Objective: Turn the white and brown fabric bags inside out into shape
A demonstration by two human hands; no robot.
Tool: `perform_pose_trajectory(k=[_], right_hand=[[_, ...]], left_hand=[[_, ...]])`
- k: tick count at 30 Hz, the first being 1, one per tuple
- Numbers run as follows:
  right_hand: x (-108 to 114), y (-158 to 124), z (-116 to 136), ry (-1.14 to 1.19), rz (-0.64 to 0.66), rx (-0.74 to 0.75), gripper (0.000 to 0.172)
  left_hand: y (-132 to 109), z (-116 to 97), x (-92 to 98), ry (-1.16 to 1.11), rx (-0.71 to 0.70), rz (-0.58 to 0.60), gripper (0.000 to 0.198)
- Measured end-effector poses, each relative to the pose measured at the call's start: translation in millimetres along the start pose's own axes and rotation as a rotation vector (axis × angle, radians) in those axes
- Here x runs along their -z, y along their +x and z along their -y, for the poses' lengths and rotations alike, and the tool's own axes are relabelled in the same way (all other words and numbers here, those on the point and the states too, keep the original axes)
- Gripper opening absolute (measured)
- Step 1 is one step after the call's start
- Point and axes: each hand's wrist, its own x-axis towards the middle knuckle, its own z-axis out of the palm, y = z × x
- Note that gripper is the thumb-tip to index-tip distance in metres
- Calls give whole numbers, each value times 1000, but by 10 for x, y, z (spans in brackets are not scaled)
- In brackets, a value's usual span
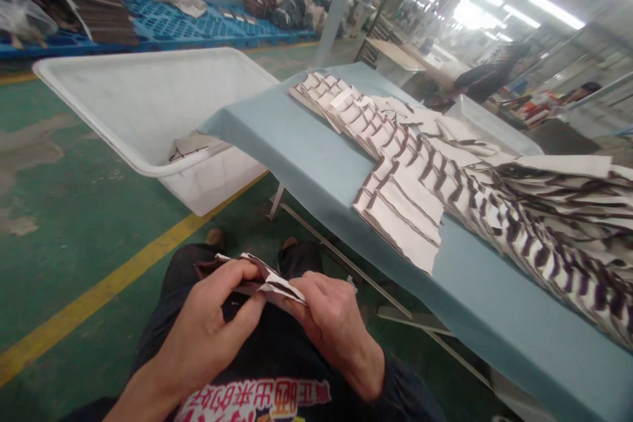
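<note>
Over my lap, both hands grip one small folded piece (267, 282), white with a dark brown edge. My left hand (210, 330) pinches its left part with thumb and fingers closed. My right hand (336, 326) is closed on its right end. To the right, a blue-covered table (306, 158) carries long overlapping rows of the same white and brown pieces (410, 165), fanned from the far end toward me.
A big white plastic tub (148, 112) stands on the green floor to my left with a few pieces inside. A yellow floor line (123, 273) runs past it. Blue pallets (188, 23) with stacked goods lie behind. Another person (487, 76) works at the far right.
</note>
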Motion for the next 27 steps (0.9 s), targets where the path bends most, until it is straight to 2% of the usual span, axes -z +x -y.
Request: perform_pose_trajectory(k=[3,5,8,10,12,15,20,27], right_hand=[[-56,-18,-34,2,64,30,38],[-76,-38,-25,38,82,23,36],[-27,-59,29,167,108,-43,40],[56,-40,73,301,115,-111,48],[147,23,111,457,120,-219,52],[224,176,147,674,163,-403,50],[159,354,146,997,366,-639,51],[38,349,143,1294,396,-743,70]], left_hand=[[54,-179,86,-25,137,156,34],[53,-234,103,-18,174,182,40],[36,-241,115,30,184,175,47],[34,-239,132,51,171,171,44],[41,-257,148,53,144,164,39],[51,-316,151,29,125,151,34],[23,-383,117,36,178,157,29],[-3,-391,101,58,96,139,28]])
